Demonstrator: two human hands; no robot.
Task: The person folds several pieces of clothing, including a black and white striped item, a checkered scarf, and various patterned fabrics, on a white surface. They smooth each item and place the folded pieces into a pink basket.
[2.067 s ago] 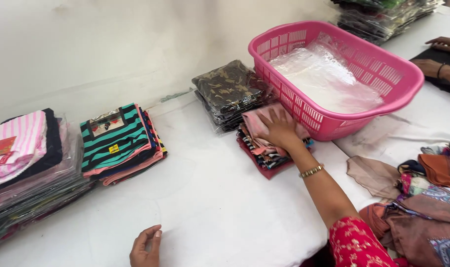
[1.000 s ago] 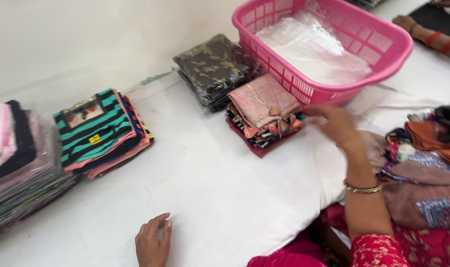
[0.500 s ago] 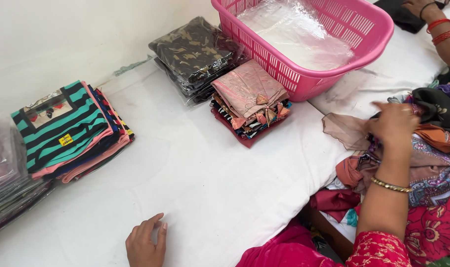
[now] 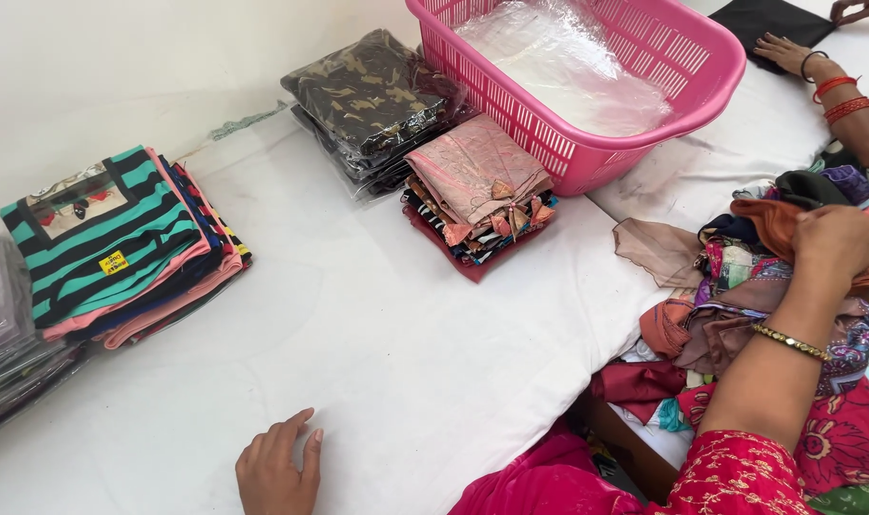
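Reaching into the heap of loose cloth [image 4: 740, 286] at our right and picking out a piece.

We are closing our right hand [image 4: 835, 243] on an orange-brown piece [image 4: 773, 221] atop that heap; lifting it free of the tangle looks like what comes next. Our left hand [image 4: 277, 472] is resting open and empty on the white table [image 4: 387, 353]. Beyond are lying the folded pink stack [image 4: 477, 186] and the pink basket [image 4: 587, 76]. Half a second ago our right hand was hovering lower over the heap.
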